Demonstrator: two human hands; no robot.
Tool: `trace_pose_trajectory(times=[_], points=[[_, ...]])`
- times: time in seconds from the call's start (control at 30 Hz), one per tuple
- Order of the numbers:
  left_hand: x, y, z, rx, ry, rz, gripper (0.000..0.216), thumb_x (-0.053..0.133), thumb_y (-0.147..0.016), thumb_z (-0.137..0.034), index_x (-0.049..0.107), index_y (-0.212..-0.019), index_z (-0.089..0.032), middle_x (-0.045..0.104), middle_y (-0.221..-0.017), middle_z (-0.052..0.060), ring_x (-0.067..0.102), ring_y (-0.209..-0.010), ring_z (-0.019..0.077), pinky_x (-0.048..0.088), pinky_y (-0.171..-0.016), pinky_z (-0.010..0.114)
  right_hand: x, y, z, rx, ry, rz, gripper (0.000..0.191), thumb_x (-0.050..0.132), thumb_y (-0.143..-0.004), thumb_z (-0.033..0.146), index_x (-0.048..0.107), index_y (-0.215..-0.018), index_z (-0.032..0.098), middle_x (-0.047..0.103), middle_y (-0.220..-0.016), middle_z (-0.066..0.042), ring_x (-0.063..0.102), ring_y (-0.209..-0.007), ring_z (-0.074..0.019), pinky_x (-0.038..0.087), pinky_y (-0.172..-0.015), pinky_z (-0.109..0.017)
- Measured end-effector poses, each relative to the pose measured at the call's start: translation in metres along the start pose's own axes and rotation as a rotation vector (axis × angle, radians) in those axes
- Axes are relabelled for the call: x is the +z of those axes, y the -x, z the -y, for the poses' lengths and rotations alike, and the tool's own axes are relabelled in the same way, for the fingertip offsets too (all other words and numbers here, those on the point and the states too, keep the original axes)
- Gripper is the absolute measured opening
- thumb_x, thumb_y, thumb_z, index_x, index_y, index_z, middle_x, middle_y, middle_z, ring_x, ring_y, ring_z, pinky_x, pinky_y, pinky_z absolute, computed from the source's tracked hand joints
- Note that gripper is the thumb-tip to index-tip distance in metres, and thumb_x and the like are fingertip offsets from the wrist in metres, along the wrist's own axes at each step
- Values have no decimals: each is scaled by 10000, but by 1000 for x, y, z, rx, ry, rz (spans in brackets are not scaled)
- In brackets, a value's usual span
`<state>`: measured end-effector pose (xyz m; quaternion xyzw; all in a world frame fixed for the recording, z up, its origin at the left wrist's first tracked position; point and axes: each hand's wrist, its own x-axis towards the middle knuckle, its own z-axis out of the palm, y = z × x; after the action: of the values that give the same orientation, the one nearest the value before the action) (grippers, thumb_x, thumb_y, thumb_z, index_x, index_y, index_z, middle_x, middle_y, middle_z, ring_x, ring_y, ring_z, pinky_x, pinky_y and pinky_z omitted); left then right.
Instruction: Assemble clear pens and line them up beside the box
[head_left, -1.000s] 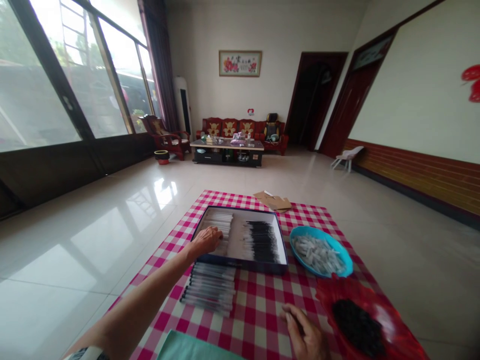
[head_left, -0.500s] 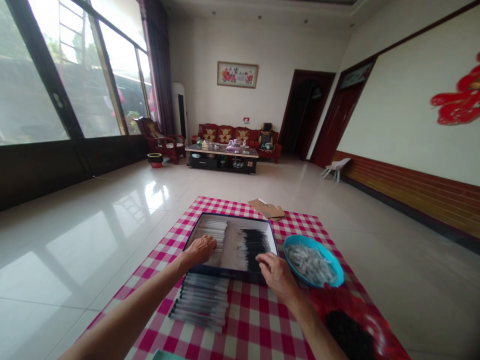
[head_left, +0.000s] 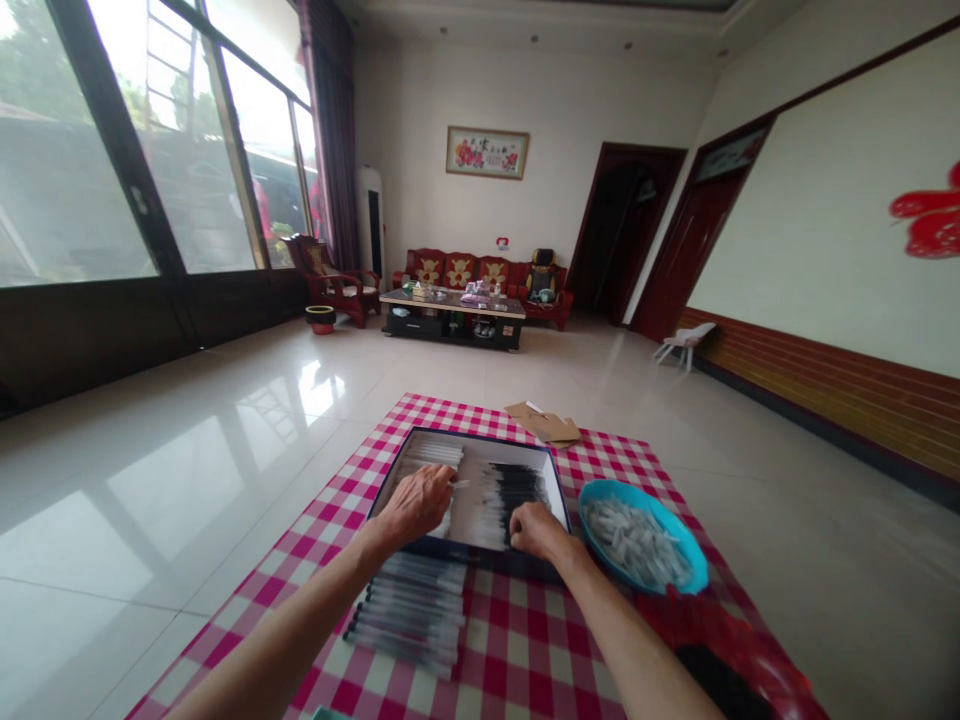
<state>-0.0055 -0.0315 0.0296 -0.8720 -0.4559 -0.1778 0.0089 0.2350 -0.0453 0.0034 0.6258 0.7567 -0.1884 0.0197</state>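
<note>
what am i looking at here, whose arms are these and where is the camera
There's no machine here. These are a person's own two bare arms, filmed by a camera worn on their head, looking forward and down. All three pictures come from that one camera. On a pink-and-white checked cloth on the tiled floor sits a dark blue box holding rows of slim pen-like tubes, some white-ended, others black-ended. The left hand is over the white-ended rows, the right hand beside the black-ended ones. I can't tell whether either hand holds a tube. A blue bowl of small white pieces stands beside the box.
</note>
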Motion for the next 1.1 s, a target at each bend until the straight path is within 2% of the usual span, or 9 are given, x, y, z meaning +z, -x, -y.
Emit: trace_pose_trajectory(times=[0.13,0.23,0.33,0.47,0.6,0.77,0.87,0.97,1.1], points=[[3,4,-15,-1,35,-5,246,402,-942,-279,544,-1137,-229,645,-959,46,616,-906,191,474,-734,264,2,0,-1,-11,-1,-34,245,585,-883,323,608,-1070,165,627,-1097,-51,623,-919,-181,522,-786,-369],[9,9,-23,5,55,-3,272,417,-942,-297,541,-1181,-261,665,-921,29,636,-852,187,476,-688,256,3,0,-3,-35,-11,-91,84,636,-813,180,692,-874,166,706,-906,-40,654,-849,-174,498,-766,-305],[15,14,-30,12,77,-9,292,407,-945,-287,521,-1213,-278,671,-907,22,643,-812,177,476,-665,250,2,0,-2,-65,-25,-151,215,600,-689,31,737,-717,194,741,-774,-44,680,-791,-184,465,-694,-238],[21,18,-38,-6,123,-37,265,381,-932,-219,540,-1144,-228,668,-938,46,636,-865,179,484,-709,256,-3,5,1,-94,-47,-253,245,554,-650,33,738,-676,192,745,-757,-61,686,-790,-202,458,-698,-241],[22,23,-51,-19,172,-92,261,346,-935,-213,553,-1092,-195,668,-950,69,632,-891,189,490,-759,285,-14,17,5,-126,-106,-429,211,525,-740,105,718,-795,170,724,-848,-89,666,-843,-207,463,-781,-276],[23,32,-77,-2,349,-178,291,371,-948,-291,554,-1169,-246,691,-946,58,656,-851,181,504,-739,271,-19,52,12,-146,-262,-689,298,412,-874,182,587,-1114,173,683,-970,-84,646,-899,-179,489,-818,-290],[27,40,-96,16,442,-206,316,369,-952,-300,556,-1203,-256,703,-927,59,666,-812,174,510,-726,265,-8,81,15,-183,-599,-846,441,440,-876,229,419,-1314,177,664,-934,-64,661,-806,-171,534,-753,-299],[32,50,-115,28,542,-189,292,374,-947,-281,586,-1146,-254,709,-918,51,670,-801,162,511,-727,246,8,109,16,-194,-934,-907,595,490,-873,272,257,-1416,204,628,-906,-39,655,-727,-159,555,-711,-310],[42,65,-132,35,619,-141,255,386,-940,-267,602,-1075,-271,714,-903,25,671,-796,153,507,-717,228,28,137,10,-100,-1102,-972,633,537,-868,322,244,-1423,233,615,-899,-33,649,-733,-166,554,-706,-319]])
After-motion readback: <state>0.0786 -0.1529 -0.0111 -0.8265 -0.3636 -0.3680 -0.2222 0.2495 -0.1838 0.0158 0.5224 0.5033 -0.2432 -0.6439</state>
